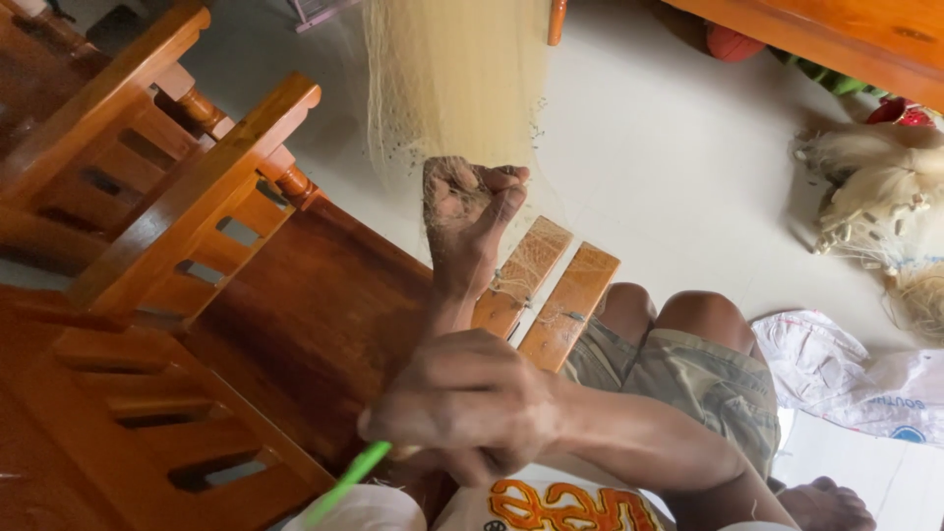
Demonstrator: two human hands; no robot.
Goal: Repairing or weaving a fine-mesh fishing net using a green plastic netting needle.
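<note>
A fine pale yellow net (454, 79) stretches from the top of the view down to my left hand (470, 211), which is clenched around a bunched part of it. Closer to me, my right hand (470, 403) is closed on a bright green netting needle (344, 482) whose tip points to the lower left. Thin strands of line run between the two hands over the wooden seat slats (551, 285). My knees in khaki shorts (678, 369) are to the right of the slats.
Carved wooden chair backs (187, 216) fill the left side. On the pale floor at right lie a heap of net with small floats (880, 211) and a white sack (846, 379). A wooden furniture edge (836, 34) crosses the top right. A bare foot (826, 503) shows at bottom right.
</note>
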